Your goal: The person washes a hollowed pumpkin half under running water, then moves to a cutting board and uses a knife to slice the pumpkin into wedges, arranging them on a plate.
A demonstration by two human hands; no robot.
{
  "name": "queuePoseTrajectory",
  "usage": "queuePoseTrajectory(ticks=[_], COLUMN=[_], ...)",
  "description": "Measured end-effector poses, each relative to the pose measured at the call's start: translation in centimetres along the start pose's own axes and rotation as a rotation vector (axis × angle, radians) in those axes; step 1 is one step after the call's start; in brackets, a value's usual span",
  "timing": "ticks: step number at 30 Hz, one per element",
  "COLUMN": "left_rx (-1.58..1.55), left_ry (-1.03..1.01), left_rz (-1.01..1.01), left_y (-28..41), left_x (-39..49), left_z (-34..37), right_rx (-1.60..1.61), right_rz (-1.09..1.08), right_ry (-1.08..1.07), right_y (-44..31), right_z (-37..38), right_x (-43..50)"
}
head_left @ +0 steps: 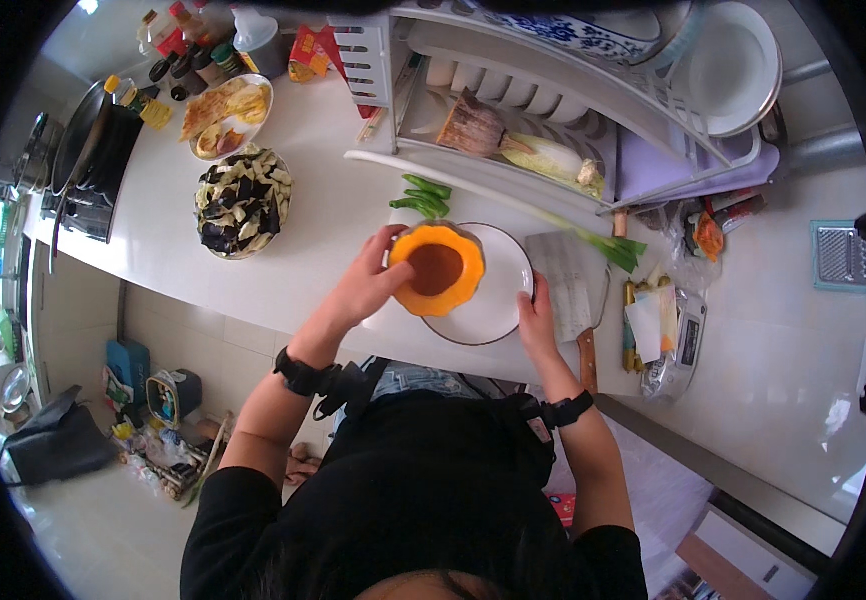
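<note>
My left hand (370, 283) holds a hollowed pumpkin half (433, 304), its thumb over the scalloped orange rim. The cavity looks smooth and brownish. Beneath and to the right of the pumpkin is a white dark-rimmed plate (504, 262). My right hand (540, 319) grips that plate by its right edge. Whether the pumpkin touches the plate cannot be told. A cleaver (562, 281) with a wooden handle lies just right of the plate. Several green peppers (425, 196) lie behind the pumpkin, and a long scallion (493, 189) slants behind them.
At the left stand a bowl of cut eggplant (244, 201), a plate of flatbread pieces (211, 109) and a wok (80, 142). A dish rack (395, 82) rises at the back. A kitchen scale (692, 337) and a grater (845, 255) lie to the right.
</note>
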State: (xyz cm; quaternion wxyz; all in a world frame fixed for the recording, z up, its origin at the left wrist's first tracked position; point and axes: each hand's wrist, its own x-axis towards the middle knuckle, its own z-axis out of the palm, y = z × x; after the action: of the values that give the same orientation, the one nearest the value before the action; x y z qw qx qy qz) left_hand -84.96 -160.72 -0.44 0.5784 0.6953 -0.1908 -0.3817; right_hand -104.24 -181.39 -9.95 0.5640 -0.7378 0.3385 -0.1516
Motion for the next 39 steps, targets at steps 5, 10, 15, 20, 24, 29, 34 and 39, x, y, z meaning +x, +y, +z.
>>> queuePoseTrajectory(ticks=[5, 10, 15, 20, 24, 29, 34, 39], left_rx=[0.358, 0.462, 0.413, 0.257, 0.559, 0.438, 0.759, 0.932], left_ry=[-0.012, -0.011, 0.015, 0.033, 0.076, 0.137, 0.241, 0.106], left_rz=[-0.005, -0.05, -0.052, -0.086, -0.01, -0.034, 0.477, 0.672], left_y=[-1.4, -2.1, -3.3, -3.6, -2.6, -1.4, -1.8, -3.2], left_x=[1.8, 2.6, 2.9, 2.5, 1.4, -0.1, -1.0, -0.5], left_z=[4.1, 5.8, 6.2, 6.5, 6.5, 6.4, 6.6, 6.6], right_rx=[-0.188, -0.798, -0.872, -0.624, -0.273, -0.515, -0.638, -0.693], right_rz=[0.089, -0.359, -0.043, 0.205, 0.152, -0.015, -0.292, -0.286], right_ry=[-0.051, 0.134, 0.002, -0.247, -0.193, -0.299, -0.358, -0.404], right_y=[-1.6, -1.8, 0.9, 0.4, -4.9, -13.1, -16.4, -17.0], right_z=[-2.6, -8.9, -12.1, -14.3, -14.9, -12.9, -9.1, -7.7], right_x=[-0.3, -2.5, -4.1, -4.2, -5.9, -7.9, -7.5, -7.1])
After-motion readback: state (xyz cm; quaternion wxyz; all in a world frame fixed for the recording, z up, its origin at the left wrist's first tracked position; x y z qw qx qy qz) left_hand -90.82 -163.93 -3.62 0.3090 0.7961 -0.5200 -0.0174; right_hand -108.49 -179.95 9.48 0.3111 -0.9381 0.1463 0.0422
